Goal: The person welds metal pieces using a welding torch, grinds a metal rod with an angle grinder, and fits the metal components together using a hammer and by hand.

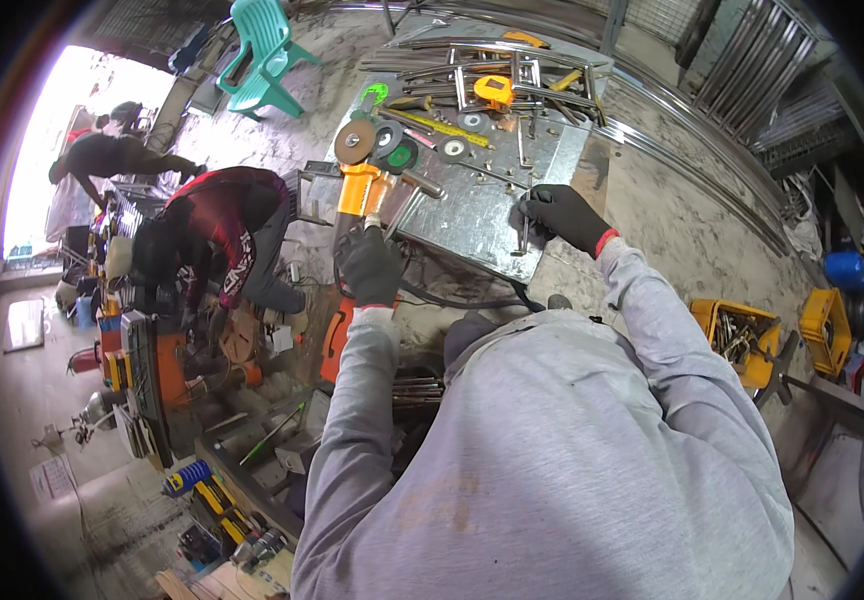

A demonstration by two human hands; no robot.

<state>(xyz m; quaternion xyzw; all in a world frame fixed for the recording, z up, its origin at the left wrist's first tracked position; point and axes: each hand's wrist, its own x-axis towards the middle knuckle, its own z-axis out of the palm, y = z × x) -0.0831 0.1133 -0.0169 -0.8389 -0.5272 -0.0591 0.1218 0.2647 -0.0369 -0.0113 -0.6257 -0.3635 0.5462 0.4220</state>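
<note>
My left hand (370,262), in a black glove, is closed at the rear end of an orange angle grinder (360,190). A brown disc (355,142) is at the tool's far end, by the left edge of a metal-topped table (482,225). At the table's right front, my right hand (564,216), also black-gloved, pinches a thin metal bar (524,238). Its fingertips are partly hidden. Between the hands, a short metal tube (422,184) lies beside the grinder. Several grinding discs (404,155) rest just beyond.
Metal frames (522,75), a yellow tape measure (494,91) and a yellow ruler (447,128) cover the table's far part. A green chair (264,60) stands at far left. A bending co-worker (237,225) is at left. Yellow crates (737,340) sit at right.
</note>
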